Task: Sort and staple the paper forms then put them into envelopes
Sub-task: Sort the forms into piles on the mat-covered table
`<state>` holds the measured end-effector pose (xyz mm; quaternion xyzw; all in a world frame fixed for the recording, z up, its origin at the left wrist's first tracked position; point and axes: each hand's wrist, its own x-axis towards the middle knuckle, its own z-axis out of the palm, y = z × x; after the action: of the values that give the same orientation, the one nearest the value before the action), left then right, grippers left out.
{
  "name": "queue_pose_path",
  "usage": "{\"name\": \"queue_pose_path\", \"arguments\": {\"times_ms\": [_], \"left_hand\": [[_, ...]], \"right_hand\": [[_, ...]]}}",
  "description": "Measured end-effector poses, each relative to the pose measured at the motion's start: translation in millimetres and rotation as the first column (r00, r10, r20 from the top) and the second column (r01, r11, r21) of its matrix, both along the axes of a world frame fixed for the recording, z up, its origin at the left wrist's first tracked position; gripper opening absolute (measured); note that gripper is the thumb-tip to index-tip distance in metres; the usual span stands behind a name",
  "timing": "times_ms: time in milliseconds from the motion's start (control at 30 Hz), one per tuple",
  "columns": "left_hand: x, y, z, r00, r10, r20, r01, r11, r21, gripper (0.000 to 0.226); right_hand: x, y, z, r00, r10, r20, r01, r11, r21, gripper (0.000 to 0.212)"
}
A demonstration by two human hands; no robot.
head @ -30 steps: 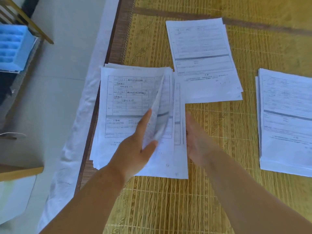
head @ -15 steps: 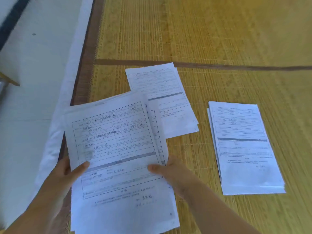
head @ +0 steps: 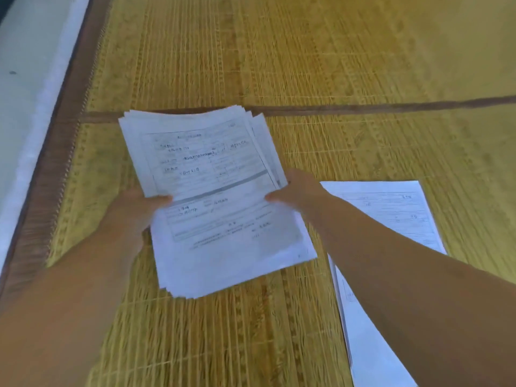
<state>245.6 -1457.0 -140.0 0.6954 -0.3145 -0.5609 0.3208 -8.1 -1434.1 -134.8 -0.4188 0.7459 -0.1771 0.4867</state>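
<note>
Stack of paper forms (head: 215,202) held at centre frame, lifted over the woven mat (head: 335,65), printed side up and tilted, sheets fanned at the upper edges. Gripped between both hands: left hand (head: 134,212) on the left edge, thumb curled over the top sheet; right hand (head: 297,191) on the right edge, thumb on top likewise. Second pile of forms (head: 391,208) flat at lower right, partly hidden under the right forearm.

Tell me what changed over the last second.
The stack of forms, then flat on the mat with the left hand leafing through it, is now lifted, both hands gripping its sides, right hand included. The pile on the right stayed put.
</note>
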Motion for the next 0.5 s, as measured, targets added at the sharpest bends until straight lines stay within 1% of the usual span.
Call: {"name": "queue_pose_path", "arguments": {"times_ms": [33,67,100,133,167,200,233,333,367,433,500], "left_hand": [[-2.9,-6.9,-8.5,0.997,0.007,0.075,-0.007,1.000,0.003,0.036],[-3.4,-12.5,-16.3,0.992,0.035,0.122,-0.035,0.999,-0.003,0.035],[-3.6,-15.8,-22.2,0.989,0.078,0.122,-0.080,0.997,0.009,0.031],[-3.5,-16.4,-26.0,0.988,0.111,0.104,-0.114,0.993,0.021,0.023],[-1.8,-16.3,-29.8,0.986,0.135,0.095,-0.139,0.990,0.037,0.011],[0.1,-14.7,-31.4,0.982,0.163,0.096,-0.169,0.984,0.055,0.007],[3.8,-12.2,-33.4,0.978,0.176,0.110,-0.185,0.980,0.079,0.011],[6.5,-3.0,-34.1,0.984,0.100,0.149,-0.122,0.982,0.147,0.010],[4.4,-1.7,-33.3,0.980,0.071,0.188,-0.101,0.982,0.158,0.014],[3.7,-0.5,-31.2,0.961,0.044,0.275,-0.097,0.978,0.183,0.022],[4.5,4.5,-28.5,0.945,-0.027,0.326,-0.041,0.979,0.199,0.020]], "right_hand": [[-2.2,-5.4,-5.6,0.994,0.032,-0.102,-0.032,0.999,0.002,0.045],[-3.6,-10.3,-8.5,0.990,0.040,-0.135,-0.039,0.999,0.010,0.045],[-4.1,-14.7,-9.2,0.991,0.039,-0.130,-0.035,0.999,0.034,0.044],[-4.1,-17.7,-9.1,0.993,0.025,-0.115,-0.018,0.998,0.061,0.042],[-3.3,-19.8,-7.1,0.993,0.009,-0.114,0.001,0.996,0.086,0.036],[-3.2,-21.1,-6.7,0.994,-0.011,-0.112,0.021,0.995,0.095,0.028],[-2.3,-22.0,-5.4,0.993,-0.021,-0.112,0.033,0.994,0.105,0.027],[-1.9,-21.6,-6.1,0.996,-0.068,-0.060,0.074,0.991,0.114,0.041],[0.0,-20.9,-5.0,0.997,-0.065,-0.038,0.069,0.990,0.127,0.037],[7.0,-20.3,-5.7,0.998,-0.058,-0.018,0.060,0.989,0.137,0.019],[16.5,-15.6,-6.7,0.998,-0.025,-0.051,0.032,0.990,0.135,0.021]]}}
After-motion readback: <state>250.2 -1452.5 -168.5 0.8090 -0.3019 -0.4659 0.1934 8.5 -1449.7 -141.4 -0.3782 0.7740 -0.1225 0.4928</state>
